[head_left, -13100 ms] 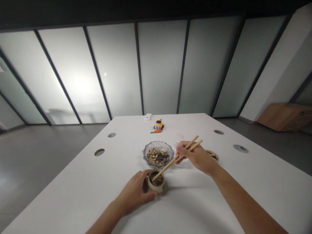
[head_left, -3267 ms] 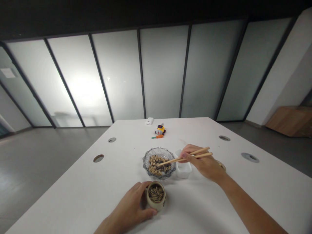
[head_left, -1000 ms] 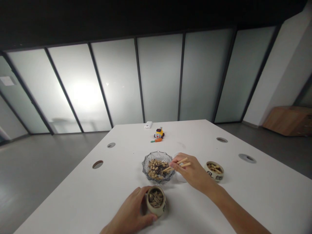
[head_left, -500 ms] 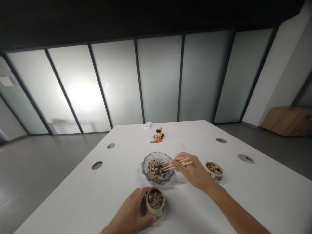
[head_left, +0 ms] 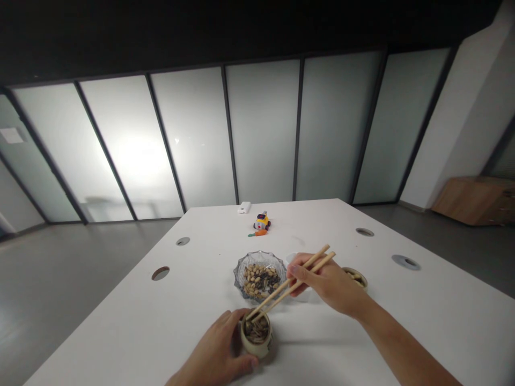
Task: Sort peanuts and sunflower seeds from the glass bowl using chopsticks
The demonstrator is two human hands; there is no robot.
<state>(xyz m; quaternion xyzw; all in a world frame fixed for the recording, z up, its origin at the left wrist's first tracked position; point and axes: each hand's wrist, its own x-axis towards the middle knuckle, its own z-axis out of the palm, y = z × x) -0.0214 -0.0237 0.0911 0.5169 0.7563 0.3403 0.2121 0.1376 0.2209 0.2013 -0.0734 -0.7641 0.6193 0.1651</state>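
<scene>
My right hand (head_left: pixel 328 283) grips a pair of wooden chopsticks (head_left: pixel 290 286), whose tips reach down into the mouth of a small beige cup (head_left: pixel 256 339) filled with dark striped seeds. My left hand (head_left: pixel 217 355) is wrapped round that cup's left side and holds it on the white table (head_left: pixel 140 327). Just behind the cup stands a glass bowl (head_left: pixel 259 275) of mixed pale nuts and dark seeds. A second small cup (head_left: pixel 355 277) with pale nuts shows partly behind my right hand. Whether the chopstick tips pinch a seed is too small to tell.
A white plastic container (head_left: pixel 291 260) is mostly hidden behind my right hand. At the table's far end lie a small yellow toy (head_left: pixel 262 221), an orange carrot-like piece (head_left: pixel 258 233) and a white box (head_left: pixel 243 207). Round cable holes (head_left: pixel 160 273) dot both table sides.
My right hand has swung the chopsticks from the glass bowl toward me, so their tips now sit in the small cup. My left hand has stayed on the cup.
</scene>
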